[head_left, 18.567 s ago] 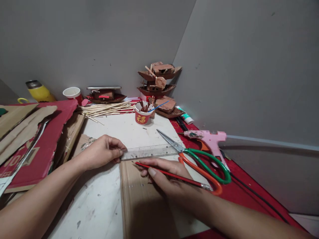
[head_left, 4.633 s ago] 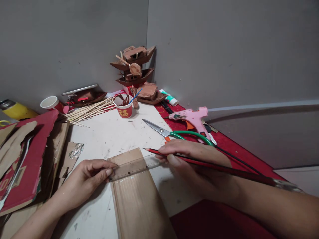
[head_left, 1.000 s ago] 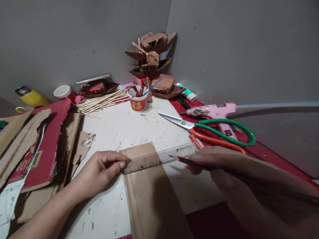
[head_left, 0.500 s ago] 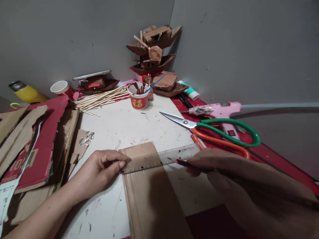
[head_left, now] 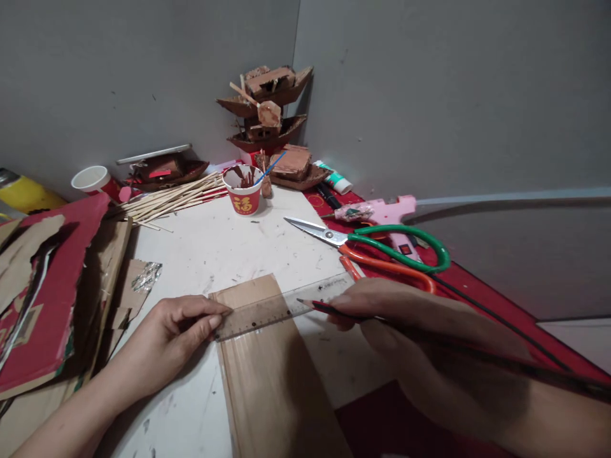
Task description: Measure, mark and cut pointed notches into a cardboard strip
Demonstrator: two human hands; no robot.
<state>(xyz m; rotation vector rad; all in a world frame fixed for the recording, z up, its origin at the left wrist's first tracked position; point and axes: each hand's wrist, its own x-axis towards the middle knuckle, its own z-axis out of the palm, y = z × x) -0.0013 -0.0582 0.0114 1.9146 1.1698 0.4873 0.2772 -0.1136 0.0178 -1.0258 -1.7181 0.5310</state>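
Note:
A clear plastic ruler (head_left: 265,313) lies slanted across a strip of brown cardboard (head_left: 260,369) on the white board. Thumb and fingers of my left hand (head_left: 176,337) pinch the ruler's left end at the cardboard's left edge. My right hand (head_left: 405,337) grips a dark pencil (head_left: 329,309) whose point hovers by the ruler, just right of the cardboard. The right fingers are close to the ruler's right end; whether they touch it I cannot tell. A shadow falls over the cardboard's right part.
Scissors with green and orange handles (head_left: 334,236) lie beyond my right hand, beside a pink glue gun (head_left: 382,213). A paint-stained red cup (head_left: 243,200), thin wooden sticks (head_left: 176,197) and cardboard boats (head_left: 272,127) stand at the back. Torn cardboard (head_left: 57,305) is piled at left.
The camera view has swung slightly right, so everything sits further left in the picture. The pencil point has moved slightly left toward the cardboard's right edge. My left hand keeps its hold on the ruler.

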